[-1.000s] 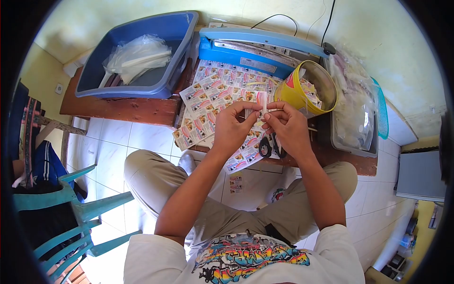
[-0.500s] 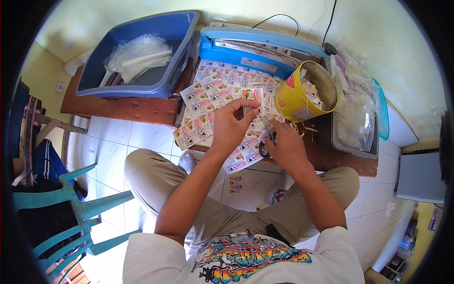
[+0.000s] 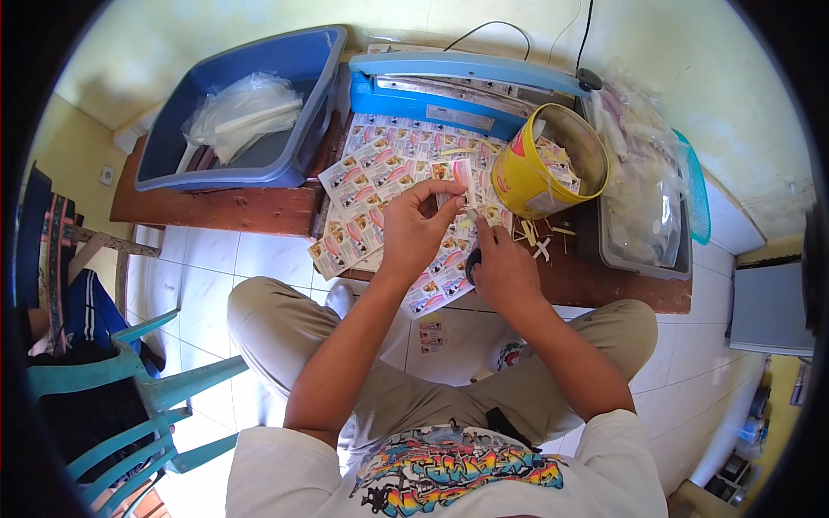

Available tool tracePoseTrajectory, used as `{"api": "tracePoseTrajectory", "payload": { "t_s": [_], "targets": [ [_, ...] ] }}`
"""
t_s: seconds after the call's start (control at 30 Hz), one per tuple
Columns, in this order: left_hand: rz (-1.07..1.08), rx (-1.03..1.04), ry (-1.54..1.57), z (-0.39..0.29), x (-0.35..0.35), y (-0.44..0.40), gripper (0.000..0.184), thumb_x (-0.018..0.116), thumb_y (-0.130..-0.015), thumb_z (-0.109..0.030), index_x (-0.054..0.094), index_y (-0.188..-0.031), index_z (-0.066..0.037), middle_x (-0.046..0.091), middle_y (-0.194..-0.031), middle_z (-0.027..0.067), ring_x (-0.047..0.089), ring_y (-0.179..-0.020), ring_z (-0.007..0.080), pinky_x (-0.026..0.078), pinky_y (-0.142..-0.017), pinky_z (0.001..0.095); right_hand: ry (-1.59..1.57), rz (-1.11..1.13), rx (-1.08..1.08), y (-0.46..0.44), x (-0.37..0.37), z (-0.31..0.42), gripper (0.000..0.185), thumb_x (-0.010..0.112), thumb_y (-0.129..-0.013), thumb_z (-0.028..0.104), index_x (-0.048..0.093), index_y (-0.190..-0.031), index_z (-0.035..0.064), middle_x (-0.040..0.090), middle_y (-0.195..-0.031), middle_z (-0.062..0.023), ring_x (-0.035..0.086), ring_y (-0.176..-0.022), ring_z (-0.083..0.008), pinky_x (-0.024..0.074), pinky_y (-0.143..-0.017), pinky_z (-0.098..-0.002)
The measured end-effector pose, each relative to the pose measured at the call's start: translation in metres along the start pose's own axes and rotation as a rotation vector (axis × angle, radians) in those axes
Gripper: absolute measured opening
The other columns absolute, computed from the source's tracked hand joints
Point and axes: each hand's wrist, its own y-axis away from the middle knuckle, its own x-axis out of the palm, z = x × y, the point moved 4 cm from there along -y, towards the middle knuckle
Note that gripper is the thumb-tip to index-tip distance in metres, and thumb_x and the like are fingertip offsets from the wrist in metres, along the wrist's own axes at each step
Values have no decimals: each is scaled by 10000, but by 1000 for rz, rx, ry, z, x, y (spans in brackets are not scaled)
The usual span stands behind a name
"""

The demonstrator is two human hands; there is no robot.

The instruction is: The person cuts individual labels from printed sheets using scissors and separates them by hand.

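My left hand (image 3: 420,223) pinches a small printed label (image 3: 452,172) between thumb and fingers, above a pile of printed sheets. Close beside it, my right hand (image 3: 503,266) is wrapped round a pair of scissors (image 3: 473,264); the dark handle shows at the fingers. The blades point up toward the label's lower right edge, partly hidden by the fingers. Uncut printed label sheets (image 3: 354,237) lie under and left of both hands. Right of the hands a yellow tub (image 3: 527,177), tilted, holds cut labels.
A blue sealer-like device (image 3: 414,102) with a long arm stands behind the sheets. To the left is a blue basin (image 3: 294,164) holding plastic bags (image 3: 246,116). A grey tray (image 3: 643,263) of plastic packets sits at right. Paper strips (image 3: 540,242) litter the wooden bench (image 3: 233,207). A green chair (image 3: 164,388) is at lower left.
The scissors and right hand have turned and shifted slightly left, so less of the blades shows. My left hand still pinches the label. The whole view has shifted a little.
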Motion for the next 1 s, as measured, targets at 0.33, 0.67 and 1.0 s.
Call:
{"api": "tracePoseTrajectory", "payload": {
  "t_s": [0.33,0.67,1.0],
  "targets": [
    [-48,16,21,7,-5,-5,182,756,-929,-26,735,-1106,10,741,-868,33,644,-761,42,514,-669,210,-252,-86,-54,-5,-21,-12,810,768,-763,122,470,-1504,-8,608,-1203,-231,704,-926,-386,584,-854,-464],
    [-153,60,87,4,-11,-9,182,784,-899,-26,734,-1068,18,724,-794,28,654,-697,44,500,-599,206,-1086,108,103,8,-37,-1,955,942,-757,272,469,-1547,18,622,-1205,-139,675,-889,-155,556,-785,-297],
    [-128,15,214,-4,-6,-8,177,763,-911,-5,717,-1077,36,762,-878,91,734,-801,108,595,-704,232,-1355,204,49,18,-36,3,973,922,-771,113,406,-1596,88,585,-1336,-121,635,-991,-138,601,-850,-294]
  ]
}}
